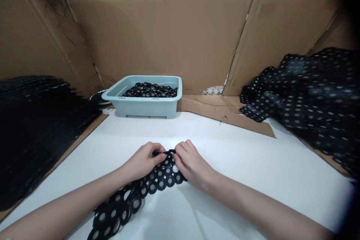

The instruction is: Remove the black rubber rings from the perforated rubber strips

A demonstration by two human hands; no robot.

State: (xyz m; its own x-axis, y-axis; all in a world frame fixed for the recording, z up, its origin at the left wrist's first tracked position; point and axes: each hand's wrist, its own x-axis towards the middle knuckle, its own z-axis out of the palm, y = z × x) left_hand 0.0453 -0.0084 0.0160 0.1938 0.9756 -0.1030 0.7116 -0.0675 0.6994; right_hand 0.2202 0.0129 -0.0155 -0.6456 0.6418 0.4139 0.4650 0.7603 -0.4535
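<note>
your left hand (147,160) and right hand (194,167) sit close together at the lower centre of the frame, each pinching the upper edge of a black strip with pale round spots (161,174) between thumb and fingers. the strip spans the small gap between them, hangs below your fingers in scalloped rows, and trails to the bottom edge, left of centre, passing beside your left forearm over the white surface (225,150). beyond your hands, at the upper centre, a pale blue basin (143,108) holds a heap of similar dark dotted trim (150,90). a black stringy pile (42,131) fills the left side of the frame, and a large mound of dotted black fabric (309,101) covers the right. a flat cardboard strip (233,118) lies between the basin and that mound, in front of a creased cardboard wall (168,33).
</note>
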